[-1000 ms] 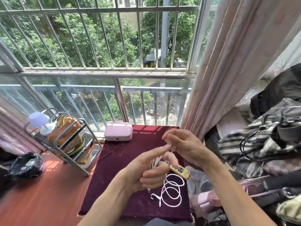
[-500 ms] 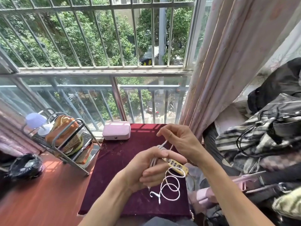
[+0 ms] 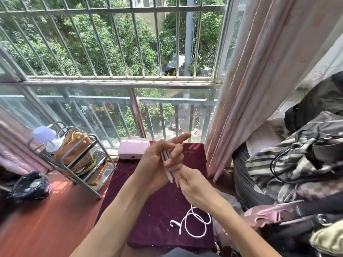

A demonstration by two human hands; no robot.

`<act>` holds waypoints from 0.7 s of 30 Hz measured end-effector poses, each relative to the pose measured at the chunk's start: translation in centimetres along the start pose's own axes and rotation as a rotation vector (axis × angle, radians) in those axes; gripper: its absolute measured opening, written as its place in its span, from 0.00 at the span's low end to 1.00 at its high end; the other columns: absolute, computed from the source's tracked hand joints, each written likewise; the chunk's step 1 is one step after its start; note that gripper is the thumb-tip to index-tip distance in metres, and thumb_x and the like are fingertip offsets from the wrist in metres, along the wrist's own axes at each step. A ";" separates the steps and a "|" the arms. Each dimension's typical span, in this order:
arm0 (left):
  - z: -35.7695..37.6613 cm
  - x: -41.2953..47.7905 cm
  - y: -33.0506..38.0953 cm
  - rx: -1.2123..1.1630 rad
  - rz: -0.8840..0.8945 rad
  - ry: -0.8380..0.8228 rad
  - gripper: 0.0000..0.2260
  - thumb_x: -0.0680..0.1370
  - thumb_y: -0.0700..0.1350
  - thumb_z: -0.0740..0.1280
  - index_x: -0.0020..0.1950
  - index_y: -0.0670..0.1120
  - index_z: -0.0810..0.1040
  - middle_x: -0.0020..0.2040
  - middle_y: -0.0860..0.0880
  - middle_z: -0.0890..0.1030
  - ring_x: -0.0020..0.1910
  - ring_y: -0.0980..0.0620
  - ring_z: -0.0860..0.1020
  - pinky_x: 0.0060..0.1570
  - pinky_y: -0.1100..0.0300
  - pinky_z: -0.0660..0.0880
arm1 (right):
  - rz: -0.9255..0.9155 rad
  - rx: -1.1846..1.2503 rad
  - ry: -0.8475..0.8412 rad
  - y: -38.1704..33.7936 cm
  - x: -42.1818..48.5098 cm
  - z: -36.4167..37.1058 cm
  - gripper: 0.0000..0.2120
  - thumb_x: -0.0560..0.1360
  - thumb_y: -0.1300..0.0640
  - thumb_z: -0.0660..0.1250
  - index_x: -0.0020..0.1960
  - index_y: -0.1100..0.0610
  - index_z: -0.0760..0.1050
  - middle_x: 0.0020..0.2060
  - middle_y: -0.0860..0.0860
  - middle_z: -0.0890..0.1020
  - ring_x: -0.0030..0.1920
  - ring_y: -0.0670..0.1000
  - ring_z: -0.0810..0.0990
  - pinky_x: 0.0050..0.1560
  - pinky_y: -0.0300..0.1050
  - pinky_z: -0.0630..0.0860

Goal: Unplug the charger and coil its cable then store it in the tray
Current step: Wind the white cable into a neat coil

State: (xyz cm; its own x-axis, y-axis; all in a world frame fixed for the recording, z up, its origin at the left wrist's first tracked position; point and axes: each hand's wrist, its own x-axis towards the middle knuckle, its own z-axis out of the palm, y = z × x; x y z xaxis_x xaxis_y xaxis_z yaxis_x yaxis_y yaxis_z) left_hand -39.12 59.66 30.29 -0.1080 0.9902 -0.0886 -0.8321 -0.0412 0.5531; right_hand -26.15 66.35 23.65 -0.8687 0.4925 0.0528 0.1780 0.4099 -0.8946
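Note:
My left hand [image 3: 159, 162] is raised over the dark red cloth-covered table [image 3: 154, 216], index finger pointing out, its other fingers closed around several strands of the white charger cable [image 3: 168, 167]. My right hand [image 3: 194, 186] sits just below and to the right, its fingers touching the bundle's lower end. The rest of the cable [image 3: 196, 223] lies in loose loops on the cloth near the front right. The yellow charger body is hidden. A pink case [image 3: 133, 148] rests at the table's far edge.
A metal rack [image 3: 78, 164] with bags and tins stands to the left on the reddish floor, with a small lamp [image 3: 45, 136] on it. A black bag [image 3: 29, 186] lies further left. Curtains [image 3: 259, 89] and piled clothes and bags [image 3: 297, 164] crowd the right. Window bars lie beyond.
My left hand has lifted higher with the cable strands and its index finger has straightened. My right hand dropped from above the bundle to below it. The yellow charger body is no longer visible.

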 end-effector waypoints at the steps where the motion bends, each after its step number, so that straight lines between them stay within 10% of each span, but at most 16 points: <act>1: -0.3 0.3 0.1 0.044 0.013 0.030 0.21 0.77 0.36 0.55 0.69 0.33 0.73 0.31 0.48 0.72 0.22 0.56 0.67 0.21 0.65 0.65 | 0.014 -0.064 -0.042 0.0 -0.2 -0.1 0.18 0.84 0.50 0.56 0.42 0.29 0.71 0.27 0.43 0.74 0.25 0.43 0.67 0.29 0.46 0.66; 6: -2.0 1.2 0.7 0.246 0.031 0.187 0.21 0.75 0.36 0.59 0.67 0.34 0.73 0.33 0.46 0.75 0.26 0.54 0.71 0.26 0.63 0.70 | 0.046 -0.341 -0.163 -0.6 -1.3 -1.0 0.09 0.86 0.48 0.61 0.62 0.46 0.79 0.33 0.35 0.82 0.35 0.37 0.79 0.40 0.40 0.73; 10: -3.0 1.1 0.6 0.397 -0.041 0.236 0.18 0.79 0.36 0.57 0.68 0.35 0.74 0.39 0.44 0.81 0.36 0.49 0.81 0.38 0.57 0.81 | -0.021 -0.480 -0.152 -2.8 -1.7 -2.9 0.11 0.84 0.44 0.63 0.53 0.48 0.81 0.43 0.45 0.85 0.45 0.48 0.82 0.49 0.51 0.78; 21: -3.0 -0.5 -1.1 0.586 -0.268 0.052 0.15 0.77 0.38 0.62 0.57 0.31 0.80 0.46 0.35 0.82 0.43 0.41 0.82 0.46 0.54 0.81 | -0.228 -0.373 -0.242 -5.3 -0.2 -7.3 0.07 0.78 0.46 0.75 0.49 0.48 0.87 0.44 0.41 0.83 0.45 0.41 0.82 0.44 0.35 0.75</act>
State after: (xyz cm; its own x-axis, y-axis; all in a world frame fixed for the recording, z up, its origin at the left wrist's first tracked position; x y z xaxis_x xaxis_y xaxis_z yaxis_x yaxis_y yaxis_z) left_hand -39.77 58.84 27.25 0.0236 0.9477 -0.3182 -0.4002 0.3006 0.8657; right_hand -23.55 69.70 31.59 -0.9792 0.1844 0.0843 0.0861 0.7547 -0.6504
